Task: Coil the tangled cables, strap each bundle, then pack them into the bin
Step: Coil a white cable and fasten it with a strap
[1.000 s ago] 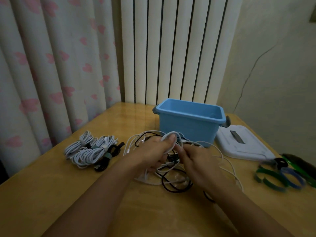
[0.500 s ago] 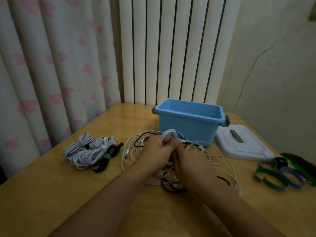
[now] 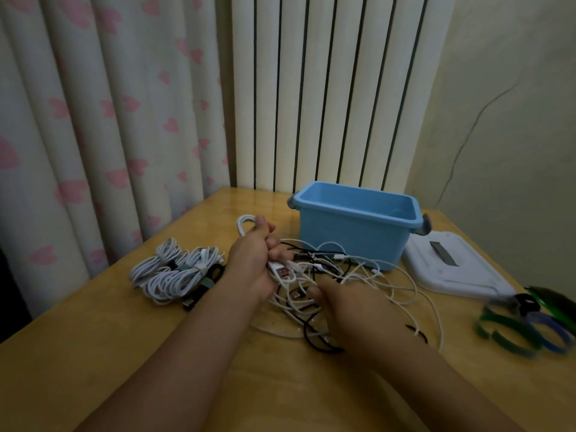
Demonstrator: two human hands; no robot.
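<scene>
A tangle of white and black cables [image 3: 352,275] lies on the wooden table [image 3: 93,353] in front of the blue bin [image 3: 355,226]. My left hand [image 3: 254,260] grips a small coil of white cable [image 3: 244,222], whose loops stick out above my fist. My right hand [image 3: 352,310] reaches into the tangle with fingers curled among the wires; what it holds is hidden. Strapped white and black bundles [image 3: 177,272] lie at the left. The bin looks empty.
The bin's white lid [image 3: 448,269] lies flat to the right of the bin. Green, blue and black straps [image 3: 530,322] lie near the table's right edge. A curtain hangs at the left and a radiator stands behind the table.
My left hand has moved left and away from the pile with the white coil. My right hand has left it and dropped lower into the tangle. The view has tilted down.
</scene>
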